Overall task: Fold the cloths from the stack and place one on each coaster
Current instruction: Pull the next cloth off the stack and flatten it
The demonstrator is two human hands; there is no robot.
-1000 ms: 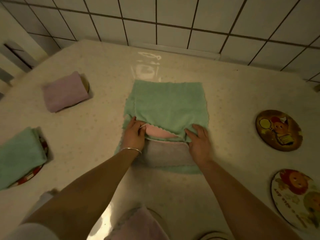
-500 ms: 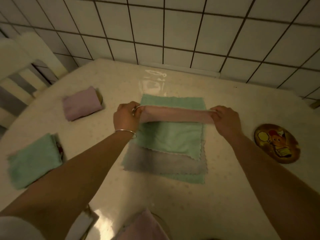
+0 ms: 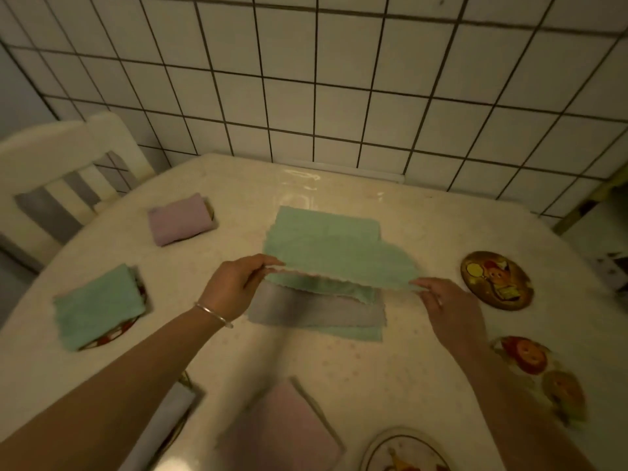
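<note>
Both hands up over the stack (image 3: 316,311) at mid-desk, a green cloth (image 3: 339,263) stretched between them. Left hand (image 3: 231,287): grip closed, pinching the cloth's left near corner. Right hand (image 3: 448,307): grip closed, fingertips pinching the right near corner. Near edge lifted and taut, a pale pinkish rim showing along it; far part of the cloth trails back onto the pile. Under it: another green layer, a grey cloth (image 3: 316,312), a green edge at the bottom. Desk (image 3: 339,368) pale and glossy. Three coasters on the left and near side appear to be served: purple folded cloth (image 3: 180,219) far left, green folded cloth (image 3: 95,307) near left with a coaster rim peeking out, pinkish folded cloth (image 3: 282,426) nearest the viewer. Bare coasters on the right: brown cartoon one (image 3: 496,280), a pale one (image 3: 540,372) below it, another (image 3: 404,453) at the bottom edge. Judgement: the fold is just being set up. To do it well, keep both corners level and tension even so the scalloped edge stays straight; lift the cloth fully clear so the grey layer isn't dragged along; lay near edge to far edge, matching corners before letting go, then smooth flat. Soft terry will sag in the middle if the hands drift together. Frame somewhat blurred; finger detail is rough.
</note>
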